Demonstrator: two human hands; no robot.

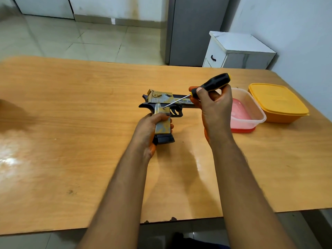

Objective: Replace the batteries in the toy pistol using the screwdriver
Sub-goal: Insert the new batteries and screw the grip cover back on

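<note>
A gold and black toy pistol (pixel 162 102) lies on its side on the wooden table (pixel 71 114), barrel pointing right. My left hand (pixel 150 131) grips its handle from the left. My right hand (pixel 214 106) holds a black and yellow screwdriver (pixel 213 83) by the handle. The thin metal shaft slants down to the left, and its tip sits on a small screw (pixel 163 108) at the top of the pistol's handle. No batteries are in sight.
A clear plastic container (pixel 249 114) with a red lid under it stands just right of my right hand. An orange lidded box (pixel 278 103) sits beyond it near the table's right edge. A white cabinet (pixel 239 51) stands behind the table.
</note>
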